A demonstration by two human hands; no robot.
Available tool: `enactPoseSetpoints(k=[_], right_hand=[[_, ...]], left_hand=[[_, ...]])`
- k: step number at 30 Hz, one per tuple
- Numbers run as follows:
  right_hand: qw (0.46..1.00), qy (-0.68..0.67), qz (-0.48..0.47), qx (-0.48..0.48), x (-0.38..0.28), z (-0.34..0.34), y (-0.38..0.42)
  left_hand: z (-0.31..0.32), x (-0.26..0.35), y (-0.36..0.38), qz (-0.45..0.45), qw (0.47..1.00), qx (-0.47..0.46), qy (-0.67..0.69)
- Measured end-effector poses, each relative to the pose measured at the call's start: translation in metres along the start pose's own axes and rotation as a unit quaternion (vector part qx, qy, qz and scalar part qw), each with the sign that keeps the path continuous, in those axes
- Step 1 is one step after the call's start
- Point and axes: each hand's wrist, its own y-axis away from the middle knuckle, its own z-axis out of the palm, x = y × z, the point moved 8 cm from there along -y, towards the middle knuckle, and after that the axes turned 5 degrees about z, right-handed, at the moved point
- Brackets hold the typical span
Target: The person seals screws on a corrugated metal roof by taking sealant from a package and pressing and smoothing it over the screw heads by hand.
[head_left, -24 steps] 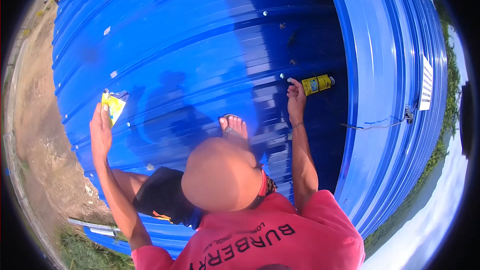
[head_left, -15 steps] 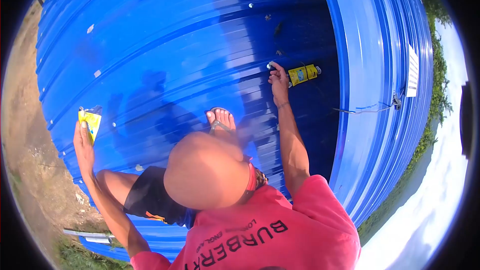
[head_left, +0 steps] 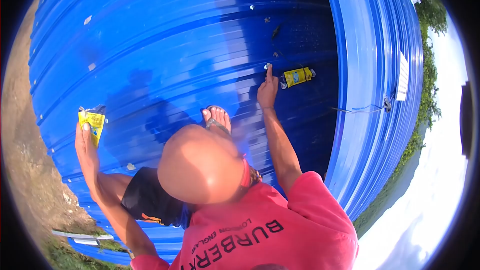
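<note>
Since the left hand clamps the packet at nine, the right hand, seemingly empty, can extend its forefinger to the spot at one o'clock

Bright daylight, hard shadows, strong fisheye distortion

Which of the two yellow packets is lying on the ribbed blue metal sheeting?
The shaded yellow packet, beside the right hand; the other yellow packet is held in the left hand.
</note>
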Motion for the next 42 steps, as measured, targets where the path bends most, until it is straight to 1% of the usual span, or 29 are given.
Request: enactPoseSetpoints(k=[1, 3, 6, 9, 11, 12, 14, 15, 17, 18, 21, 24, 27, 31, 33, 36, 39, 42], right_hand=[[1.000, 0.017, -0.008, 0.004, -0.004, -0.001, 0.002], [0.999, 0.035, -0.020, 0.008, -0.009, -0.005, 0.006], [0.999, 0.039, -0.028, 0.007, -0.010, -0.005, 0.009], [0.999, 0.042, -0.017, -0.016, -0.002, -0.002, 0.010], [0.998, 0.033, 0.006, -0.045, -0.003, -0.002, 0.010], [0.998, 0.057, -0.008, -0.031, -0.002, -0.003, 0.012], [0.994, 0.102, -0.040, -0.002, -0.007, 0.002, 0.015], [0.989, 0.143, -0.027, 0.001, -0.007, 0.008, 0.016], [0.974, 0.226, 0.005, 0.008, -0.006, 0.022, 0.020], [0.972, 0.235, 0.021, 0.019, -0.004, 0.025, 0.021], [0.993, 0.089, 0.076, -0.004, -0.001, 0.019, 0.025], [0.999, 0.027, 0.039, 0.000, -0.007, -0.012, 0.028], [0.997, 0.064, -0.016, 0.041, -0.009, -0.035, 0.009], [0.987, 0.151, -0.050, 0.012, -0.010, -0.036, -0.016], [0.984, 0.167, -0.055, 0.003, -0.013, -0.037, -0.020], [0.980, 0.185, -0.071, 0.006, -0.017, -0.037, -0.023], [0.979, 0.191, -0.074, 0.001, -0.018, -0.037, -0.026], [0.978, 0.193, -0.085, -0.011, -0.022, -0.032, -0.032]], left_hand=[[0.014, 0.001, -0.003, 0.025, 0.999, -0.004, 0.030], [0.043, 0.007, -0.001, -0.032, 0.994, -0.107, -0.016], [0.103, 0.039, -0.005, 0.026, 0.988, -0.153, 0.001], [0.142, 0.063, -0.009, 0.073, 0.974, -0.212, 0.009], [0.151, 0.079, -0.013, 0.065, 0.967, -0.247, 0.009], [0.153, 0.083, -0.014, 0.061, 0.963, -0.263, 0.009], [0.148, 0.082, -0.015, 0.057, 0.964, -0.258, 0.027], [0.146, 0.080, -0.015, 0.055, 0.964, -0.257, 0.036], [0.134, 0.065, -0.018, 0.042, 0.967, -0.251, -0.015], [0.127, 0.056, -0.020, 0.036, 0.968, -0.246, -0.039], [0.108, 0.036, -0.021, 0.048, 0.975, -0.216, -0.026], [0.090, 0.015, -0.019, 0.022, 0.982, -0.190, 0.007], [0.075, 0.018, -0.008, -0.066, 0.977, -0.201, -0.014], [0.066, -0.002, -0.006, -0.042, 0.985, -0.167, 0.018], [0.064, -0.004, -0.003, -0.037, 0.985, -0.167, 0.012], [0.058, 0.004, 0.003, -0.060, 0.985, -0.162, 0.017], [0.055, 0.003, 0.003, -0.051, 0.987, -0.154, 0.021], [0.056, 0.003, 0.006, -0.063, 0.982, -0.179, -0.006]])
